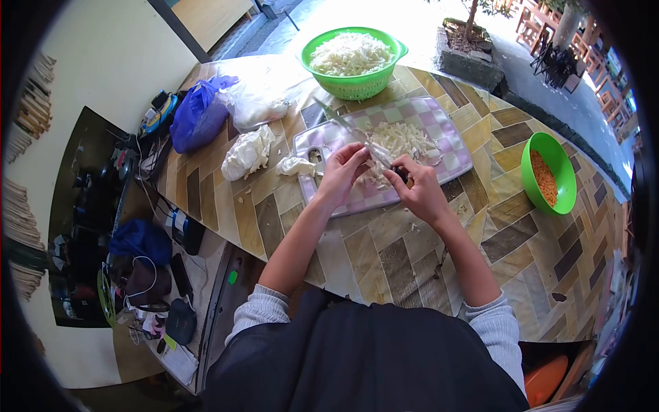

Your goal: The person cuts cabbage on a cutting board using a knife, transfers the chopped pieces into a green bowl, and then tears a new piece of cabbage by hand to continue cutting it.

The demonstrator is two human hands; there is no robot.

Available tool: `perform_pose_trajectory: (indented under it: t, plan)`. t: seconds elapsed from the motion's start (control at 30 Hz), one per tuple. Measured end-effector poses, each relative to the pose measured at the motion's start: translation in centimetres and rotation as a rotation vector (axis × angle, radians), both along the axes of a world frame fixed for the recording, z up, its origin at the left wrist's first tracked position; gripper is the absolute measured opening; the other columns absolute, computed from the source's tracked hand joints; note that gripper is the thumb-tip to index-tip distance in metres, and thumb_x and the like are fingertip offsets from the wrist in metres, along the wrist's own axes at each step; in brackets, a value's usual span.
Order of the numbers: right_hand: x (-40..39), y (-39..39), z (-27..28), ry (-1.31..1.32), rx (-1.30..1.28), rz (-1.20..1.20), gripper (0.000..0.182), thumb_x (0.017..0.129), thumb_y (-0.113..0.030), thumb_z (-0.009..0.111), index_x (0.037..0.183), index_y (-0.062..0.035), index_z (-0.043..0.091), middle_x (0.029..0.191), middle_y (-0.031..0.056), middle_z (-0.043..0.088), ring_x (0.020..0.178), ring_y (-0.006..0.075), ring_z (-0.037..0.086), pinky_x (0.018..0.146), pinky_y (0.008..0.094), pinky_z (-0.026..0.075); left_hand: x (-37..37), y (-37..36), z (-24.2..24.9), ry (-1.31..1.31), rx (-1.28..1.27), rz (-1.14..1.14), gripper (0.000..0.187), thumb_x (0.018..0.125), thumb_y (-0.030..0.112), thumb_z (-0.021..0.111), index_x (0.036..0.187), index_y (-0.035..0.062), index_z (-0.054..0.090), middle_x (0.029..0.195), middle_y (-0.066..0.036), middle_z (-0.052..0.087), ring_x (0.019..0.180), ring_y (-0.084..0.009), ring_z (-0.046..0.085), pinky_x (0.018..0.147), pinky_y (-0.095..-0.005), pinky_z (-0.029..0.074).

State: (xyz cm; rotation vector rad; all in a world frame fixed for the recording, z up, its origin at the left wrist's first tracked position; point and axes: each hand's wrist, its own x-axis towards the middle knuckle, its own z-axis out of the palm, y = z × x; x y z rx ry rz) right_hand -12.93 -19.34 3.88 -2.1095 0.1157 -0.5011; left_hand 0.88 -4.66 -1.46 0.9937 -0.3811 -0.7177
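Note:
My right hand is closed around the dark handle of a knife, whose blade slants up and to the left. The fingers of my left hand are pinched together at the blade, near its middle. Both hands are over a pink-and-white checked cutting board. A heap of finely chopped white vegetable, possibly cabbage, lies on the board beyond the knife. Left of the board rest a large pale chunk and a smaller one, the latter touching the board's handle end.
A green colander heaped with white shreds stands behind the board. To the right, a green bowl holds orange bits. A blue plastic bag and a clear bag sit back left on the wood-patterned table.

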Motion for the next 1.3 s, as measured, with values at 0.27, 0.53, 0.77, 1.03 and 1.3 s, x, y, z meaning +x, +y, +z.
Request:
perform_pose_trajectory:
  t: [0.27,0.53,0.77,1.03,1.3]
  plan:
    - [-0.1,-0.6,0.8,0.049,0.098,-0.069,0.024,0.090,-0.023,0.066,0.092,0.0002,0.059,0.068,0.0120,0.064,0.058,0.0170,0.061,0.055,0.0307,0.047,-0.6,0.5,2.7,-1.018,0.480,0.430,0.021,0.088,0.009,0.065,0.107,0.0010,0.065,0.108,-0.010,0.068,0.100,-0.0238,0.065,0.088,-0.0360,0.049]
    - [-0.1,-0.5,0.9,0.059,0.095,-0.052,0.027,0.090,-0.025,0.066,0.091,0.0001,0.059,0.069,0.0119,0.064,0.058,0.0177,0.060,0.055,0.0307,0.047,-0.3,1.3,2.3,-1.238,0.740,0.340,0.016,0.082,0.024,0.072,0.089,0.0096,0.071,0.104,-0.004,0.065,0.107,-0.0235,0.058,0.094,-0.0426,0.037]
    - [-0.2,-0.6,0.8,0.044,0.083,-0.050,0.027,0.090,-0.026,0.066,0.091,-0.0001,0.059,0.070,0.0123,0.065,0.059,0.0184,0.062,0.056,0.0312,0.047,-0.3,0.9,2.5,-0.979,0.624,0.382,0.018,0.080,0.018,0.073,0.091,0.0046,0.069,0.095,-0.008,0.068,0.097,-0.0219,0.064,0.087,-0.0370,0.045]
    - [-0.1,-0.5,0.6,0.063,0.101,-0.044,0.028,0.090,-0.027,0.066,0.091,0.0003,0.059,0.071,0.0131,0.066,0.062,0.0206,0.064,0.057,0.0325,0.048,-0.3,0.8,2.8,-0.932,0.506,0.387,0.016,0.082,0.009,0.071,0.093,-0.0017,0.066,0.089,-0.009,0.069,0.085,-0.0170,0.065,0.079,-0.0303,0.049]
    - [-0.1,-0.5,0.5,0.078,0.100,-0.042,0.029,0.090,-0.027,0.066,0.091,0.0006,0.059,0.073,0.0142,0.066,0.063,0.0223,0.065,0.059,0.0336,0.049,-0.2,0.9,2.7,-1.249,0.562,0.439,0.014,0.083,0.009,0.070,0.090,-0.0017,0.066,0.085,-0.010,0.068,0.084,-0.0184,0.064,0.078,-0.0317,0.049]
